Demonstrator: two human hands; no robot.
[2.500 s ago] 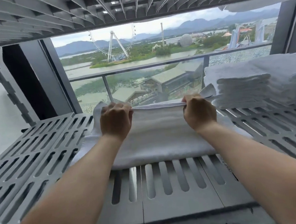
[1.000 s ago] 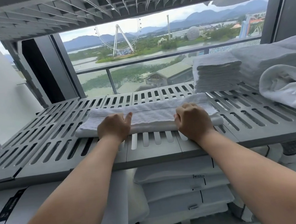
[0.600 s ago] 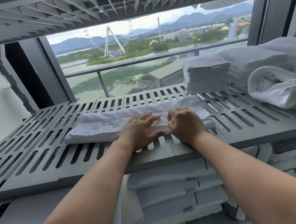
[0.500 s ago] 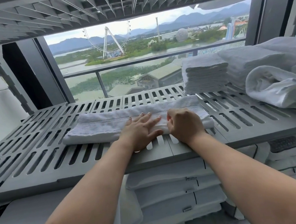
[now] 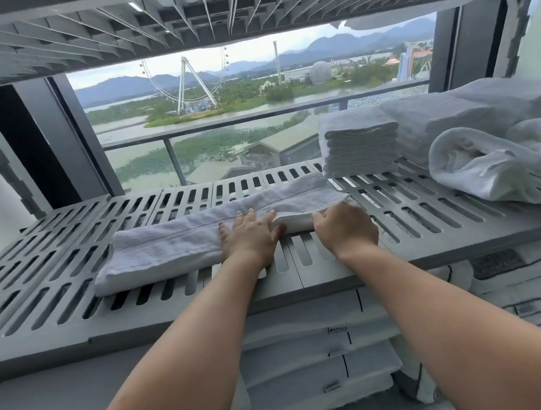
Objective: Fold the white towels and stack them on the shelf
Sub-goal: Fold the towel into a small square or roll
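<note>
Our left hand [image 5: 249, 240] has slid along the towel [image 5: 166, 245] from its left part to the middle, and the towel now lies as a long narrow strip on the slotted shelf [image 5: 431, 221]. The left fingers [image 5: 247, 222] are straight and spread, pressing flat on the cloth. The right hand [image 5: 345, 227] curls round the near edge by the right end. Soft, light and floppy, it wants taking at that end, all layers together, and folding over the pinned middle, we judge.

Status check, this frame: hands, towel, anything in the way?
Left hand flat on towel, midway. Right hand grips its right end. Towel a long strip on shelf, unstacked. Folded stack back right, path clear.
</note>
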